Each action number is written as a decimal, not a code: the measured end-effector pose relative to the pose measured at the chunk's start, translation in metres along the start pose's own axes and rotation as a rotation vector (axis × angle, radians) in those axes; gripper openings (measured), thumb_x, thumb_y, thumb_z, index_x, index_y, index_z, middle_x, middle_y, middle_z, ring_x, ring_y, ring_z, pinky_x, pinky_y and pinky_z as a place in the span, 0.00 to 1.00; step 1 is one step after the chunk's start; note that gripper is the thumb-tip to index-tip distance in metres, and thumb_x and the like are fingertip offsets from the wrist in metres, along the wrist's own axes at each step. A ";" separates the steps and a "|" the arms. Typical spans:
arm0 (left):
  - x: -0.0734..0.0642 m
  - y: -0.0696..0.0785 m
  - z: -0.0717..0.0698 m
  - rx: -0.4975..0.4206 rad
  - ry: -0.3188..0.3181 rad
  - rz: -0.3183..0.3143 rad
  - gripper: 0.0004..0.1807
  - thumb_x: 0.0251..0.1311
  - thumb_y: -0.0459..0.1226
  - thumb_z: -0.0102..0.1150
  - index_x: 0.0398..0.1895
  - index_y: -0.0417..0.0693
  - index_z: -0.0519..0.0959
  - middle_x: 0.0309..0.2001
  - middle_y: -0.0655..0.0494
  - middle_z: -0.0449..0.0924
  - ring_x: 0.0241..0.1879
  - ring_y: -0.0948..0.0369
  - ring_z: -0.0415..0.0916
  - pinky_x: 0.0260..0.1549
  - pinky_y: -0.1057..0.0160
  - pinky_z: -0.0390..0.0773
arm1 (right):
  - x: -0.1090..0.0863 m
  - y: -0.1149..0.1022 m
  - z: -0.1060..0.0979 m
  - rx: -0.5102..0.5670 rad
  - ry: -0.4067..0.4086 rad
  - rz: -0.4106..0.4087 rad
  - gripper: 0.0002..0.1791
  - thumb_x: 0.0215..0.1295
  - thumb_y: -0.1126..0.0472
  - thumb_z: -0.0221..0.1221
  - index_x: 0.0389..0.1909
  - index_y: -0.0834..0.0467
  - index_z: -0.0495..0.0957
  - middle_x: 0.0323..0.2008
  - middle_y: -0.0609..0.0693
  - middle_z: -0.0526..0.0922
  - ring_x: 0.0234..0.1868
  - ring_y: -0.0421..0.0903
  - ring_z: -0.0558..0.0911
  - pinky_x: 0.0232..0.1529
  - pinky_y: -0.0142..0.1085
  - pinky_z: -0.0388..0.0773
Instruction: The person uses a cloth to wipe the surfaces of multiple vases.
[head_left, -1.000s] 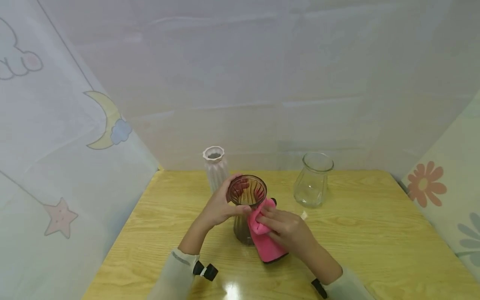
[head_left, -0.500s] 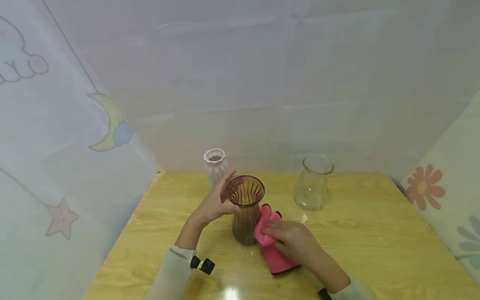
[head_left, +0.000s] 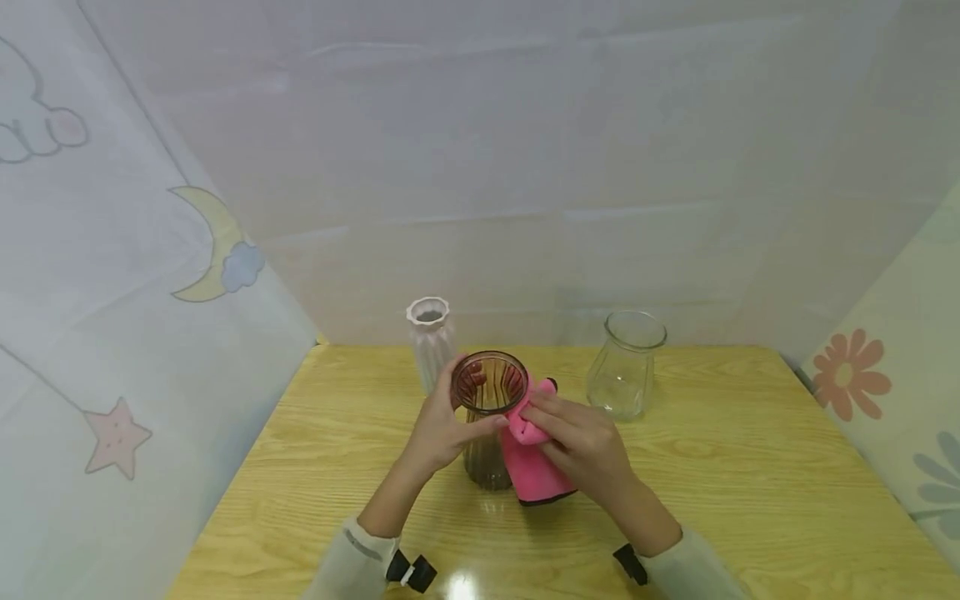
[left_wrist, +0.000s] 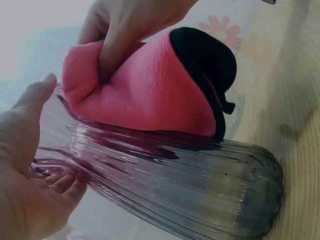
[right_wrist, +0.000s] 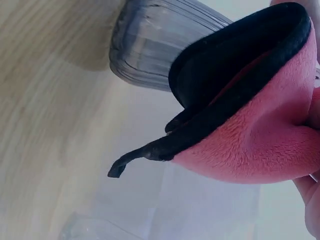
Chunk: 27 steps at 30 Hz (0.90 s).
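Squeezing a pink cloth with a black edge (head_left: 538,479) in the right hand (head_left: 592,446), and just now sliding it up from lower on the side of a purple-grey ribbed glass vase (head_left: 486,460) to a spot right under the rim, very near the thumb of the left hand (head_left: 438,433). Also reaching that left thumb farther across the front than half a second ago, with the other fingers on the far side, so holding the neck more closely. Keeping the vase on the wooden table (head_left: 712,492), right between both hands. Seems to mean rubbing the top part now, not the low part, with the left hand there to stop any wobble. Cannot tell the strength of that left hold. Next, to see a white wavy-rimmed vase (head_left: 433,350) just past the left hand, and a clear glass vase (head_left: 619,385) beyond the right hand, not touching it
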<state>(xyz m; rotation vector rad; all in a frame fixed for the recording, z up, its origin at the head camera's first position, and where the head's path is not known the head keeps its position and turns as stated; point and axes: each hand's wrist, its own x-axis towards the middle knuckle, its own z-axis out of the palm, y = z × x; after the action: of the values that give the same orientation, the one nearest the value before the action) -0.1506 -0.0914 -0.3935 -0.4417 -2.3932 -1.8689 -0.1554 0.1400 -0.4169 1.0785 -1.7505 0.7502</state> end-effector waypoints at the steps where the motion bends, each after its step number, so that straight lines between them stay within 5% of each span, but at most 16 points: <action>1: 0.000 -0.001 0.000 0.013 0.008 0.001 0.59 0.48 0.49 0.81 0.78 0.45 0.53 0.67 0.45 0.72 0.68 0.50 0.69 0.70 0.48 0.66 | -0.001 0.000 0.002 0.000 -0.014 0.001 0.18 0.77 0.51 0.55 0.44 0.58 0.89 0.45 0.55 0.89 0.44 0.54 0.89 0.47 0.43 0.85; 6: 0.004 -0.005 -0.001 -0.001 -0.029 0.041 0.52 0.52 0.41 0.79 0.76 0.45 0.56 0.65 0.45 0.73 0.66 0.51 0.72 0.66 0.52 0.71 | -0.009 -0.003 0.009 -0.009 -0.118 0.021 0.20 0.79 0.50 0.51 0.42 0.57 0.89 0.43 0.53 0.90 0.42 0.51 0.89 0.43 0.42 0.86; 12: 0.016 -0.015 -0.014 -0.079 -0.224 0.155 0.50 0.57 0.43 0.74 0.77 0.45 0.54 0.67 0.42 0.70 0.66 0.48 0.71 0.65 0.48 0.73 | -0.021 -0.011 0.007 -0.019 -0.220 0.022 0.19 0.78 0.50 0.53 0.44 0.57 0.89 0.43 0.53 0.90 0.42 0.49 0.89 0.41 0.42 0.86; 16: 0.030 -0.019 -0.025 -0.131 -0.367 0.216 0.51 0.58 0.53 0.72 0.77 0.45 0.54 0.69 0.42 0.68 0.69 0.46 0.68 0.67 0.47 0.70 | -0.031 -0.012 0.007 -0.025 -0.302 0.004 0.10 0.64 0.57 0.68 0.43 0.56 0.89 0.43 0.53 0.90 0.43 0.46 0.89 0.41 0.41 0.86; 19: 0.037 -0.022 -0.030 -0.166 -0.434 0.208 0.55 0.56 0.57 0.72 0.78 0.44 0.53 0.70 0.41 0.67 0.70 0.44 0.66 0.68 0.45 0.68 | -0.037 -0.013 0.007 -0.028 -0.407 0.010 0.15 0.49 0.62 0.75 0.41 0.54 0.90 0.42 0.50 0.90 0.44 0.43 0.89 0.41 0.39 0.86; 24: 0.034 -0.024 -0.033 -0.180 -0.406 0.146 0.65 0.51 0.60 0.74 0.81 0.44 0.45 0.73 0.40 0.63 0.73 0.43 0.61 0.72 0.48 0.62 | -0.044 -0.013 0.002 -0.028 -0.484 0.021 0.16 0.48 0.62 0.76 0.41 0.54 0.90 0.42 0.48 0.90 0.44 0.42 0.88 0.42 0.39 0.86; 27: 0.023 -0.022 -0.031 -0.140 -0.302 0.114 0.69 0.47 0.62 0.75 0.82 0.44 0.43 0.75 0.41 0.59 0.75 0.45 0.57 0.74 0.51 0.57 | -0.039 -0.012 -0.004 -0.020 -0.398 0.024 0.09 0.65 0.56 0.67 0.43 0.54 0.90 0.44 0.50 0.90 0.45 0.44 0.89 0.43 0.40 0.86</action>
<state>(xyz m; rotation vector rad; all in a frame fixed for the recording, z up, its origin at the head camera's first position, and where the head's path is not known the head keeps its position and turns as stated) -0.1817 -0.1216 -0.4009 -0.9128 -2.3543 -2.0537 -0.1352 0.1514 -0.4508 1.2587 -2.1015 0.5551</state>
